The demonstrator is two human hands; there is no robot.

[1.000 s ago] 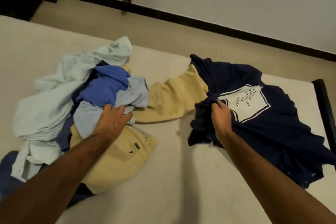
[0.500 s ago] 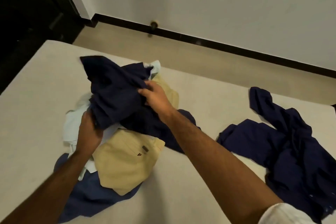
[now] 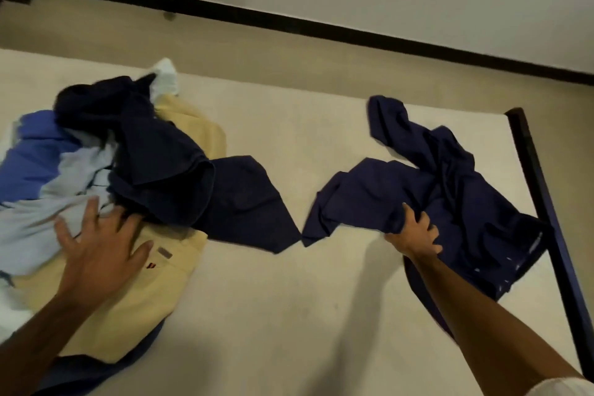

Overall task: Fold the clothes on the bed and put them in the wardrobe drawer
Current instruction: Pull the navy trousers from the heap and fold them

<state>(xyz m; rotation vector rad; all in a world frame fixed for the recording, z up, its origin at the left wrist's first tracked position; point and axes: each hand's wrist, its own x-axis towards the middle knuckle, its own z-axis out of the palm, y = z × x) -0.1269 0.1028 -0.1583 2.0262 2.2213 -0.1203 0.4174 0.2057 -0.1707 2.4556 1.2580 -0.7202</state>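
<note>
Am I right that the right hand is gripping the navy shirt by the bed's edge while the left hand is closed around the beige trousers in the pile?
Not quite: the head view shows the left hand open, fingers spread, lying flat on the pile over the beige trousers. The right hand does grip the navy shirt.

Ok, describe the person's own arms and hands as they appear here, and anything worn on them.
Both forearms are bare, with no watch, ring or glove visible on the left hand or right hand. A bit of white sleeve shows at the right arm's upper end; the left arm's is out of frame.
</note>
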